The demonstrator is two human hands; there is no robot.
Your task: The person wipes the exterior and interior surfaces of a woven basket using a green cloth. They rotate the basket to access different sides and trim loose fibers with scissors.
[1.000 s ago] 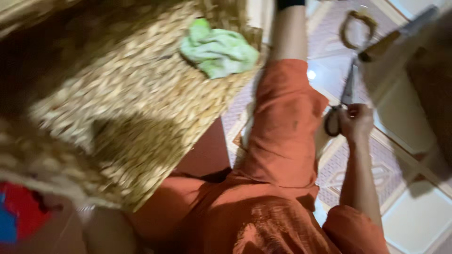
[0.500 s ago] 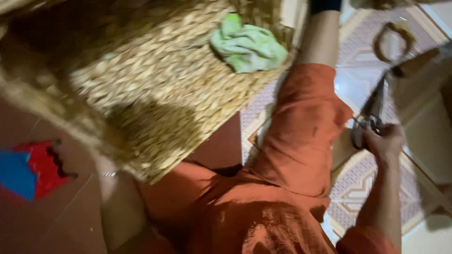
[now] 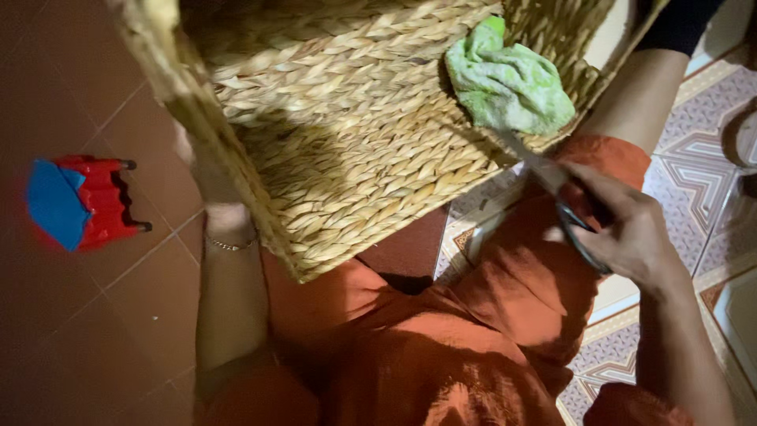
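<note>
A large woven straw basket (image 3: pixel 347 134) lies tilted across my lap, its inside facing me. A crumpled green cloth (image 3: pixel 509 83) rests inside near its upper right wall. My right hand (image 3: pixel 623 229) grips a pair of scissors (image 3: pixel 544 177) by the handles, the blades pointing up-left toward the basket's edge just below the cloth. My left hand (image 3: pixel 209 185) holds the basket's left wall from outside; most of the hand is hidden behind the rim, and a thin bracelet shows at the wrist. I sit on the floor in orange clothes.
A small red plastic stool with a blue cloth on it (image 3: pixel 79 201) lies on the dark red tile floor at the left. Patterned light floor tiles (image 3: pixel 694 150) run along the right side, past my outstretched leg.
My right hand has brought the scissors from the floor at the right up and left to the basket's edge. The view has swung left, and the basket now fills more of the frame.
</note>
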